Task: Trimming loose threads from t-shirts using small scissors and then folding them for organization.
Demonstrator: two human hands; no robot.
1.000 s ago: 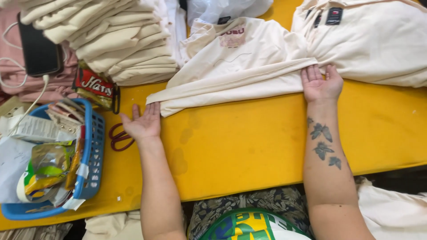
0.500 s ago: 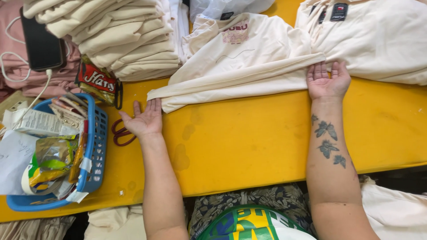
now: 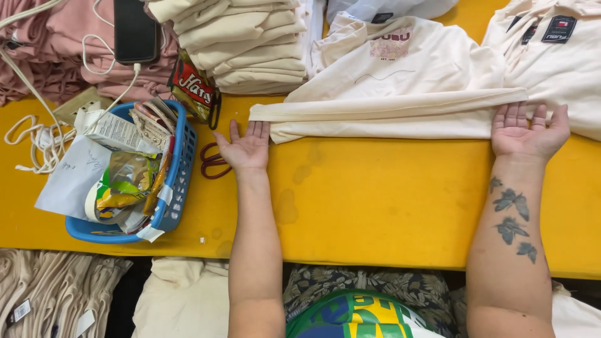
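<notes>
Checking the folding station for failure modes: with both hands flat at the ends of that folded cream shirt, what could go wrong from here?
The left hand lies right beside the red scissors; a sideways sweep might catch them. The folded hem of the cream shirt is only pinned at its ends, at the right hand, so the middle may sag or unroll. The yellow table shows dark spots that might mark the fabric.

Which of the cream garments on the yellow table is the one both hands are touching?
The cream shirt in the middle, its lower edge folded into a long band between the left hand and right hand. The folded stack lies untouched.
</notes>
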